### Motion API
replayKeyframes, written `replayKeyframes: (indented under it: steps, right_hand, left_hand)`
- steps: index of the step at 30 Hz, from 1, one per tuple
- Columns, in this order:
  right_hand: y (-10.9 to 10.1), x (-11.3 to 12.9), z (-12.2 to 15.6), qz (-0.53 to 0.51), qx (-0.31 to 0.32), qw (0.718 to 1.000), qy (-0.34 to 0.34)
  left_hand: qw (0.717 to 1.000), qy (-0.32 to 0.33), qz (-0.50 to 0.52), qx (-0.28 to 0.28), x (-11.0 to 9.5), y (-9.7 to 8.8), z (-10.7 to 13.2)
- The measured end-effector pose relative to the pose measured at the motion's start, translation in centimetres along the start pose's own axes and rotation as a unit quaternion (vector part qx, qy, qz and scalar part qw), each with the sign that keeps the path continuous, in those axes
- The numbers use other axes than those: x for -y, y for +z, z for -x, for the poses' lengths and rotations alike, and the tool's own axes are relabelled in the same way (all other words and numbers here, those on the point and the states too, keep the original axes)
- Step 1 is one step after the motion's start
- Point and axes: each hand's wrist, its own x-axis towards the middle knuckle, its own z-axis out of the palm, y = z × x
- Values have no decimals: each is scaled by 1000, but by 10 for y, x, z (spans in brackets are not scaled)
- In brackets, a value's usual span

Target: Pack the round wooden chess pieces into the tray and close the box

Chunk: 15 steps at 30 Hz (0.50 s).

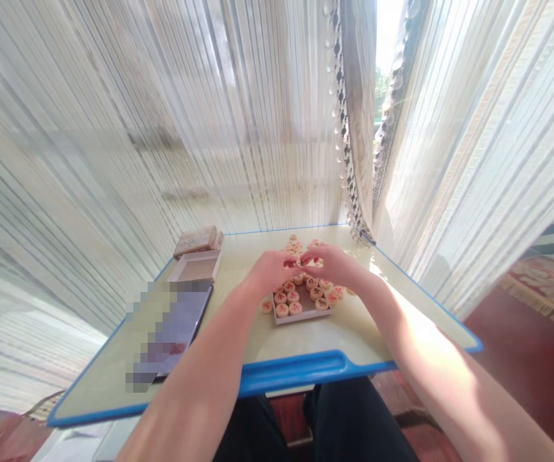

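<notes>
My left hand (pixel 271 268) and my right hand (pixel 332 263) meet above an open shallow box (pixel 305 317). Their curled fingertips pinch a round xiangqi piece (pixel 300 263) between them. Inside the box, pieces with red characters (pixel 293 297) line the left side, and pieces with dark characters (pixel 316 293) run along the right. Bare box floor shows between these rows. Several loose pieces (pixel 333 298) lie outside the box on the right, and a single piece (pixel 266 307) lies by its left wall. More pieces (pixel 293 246) are scattered beyond my hands, partly hidden by them.
The blue-edged table (pixel 238 333) fills the space before me. At its left stand an empty box lid (pixel 199 265), a closed patterned box (pixel 196 240) and a tablet (pixel 185 330), partly blurred out. String curtains (pixel 257 128) hang close behind the far edge.
</notes>
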Motion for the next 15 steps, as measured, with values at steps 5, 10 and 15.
replayKeyframes:
  steps: [5,10,15]
  right_hand:
    - [-3,-3,1,6,13,1000,15]
    - [-3,-1,4,44,49,998,-21]
    - [2,6,9,71,116,990,-29]
  left_hand:
    - [999,-1,31,23,-4,-2,4]
    - [999,-8,35,-8,-2,-3,4]
    - [1000,-15,2,-1,-1,-2,3]
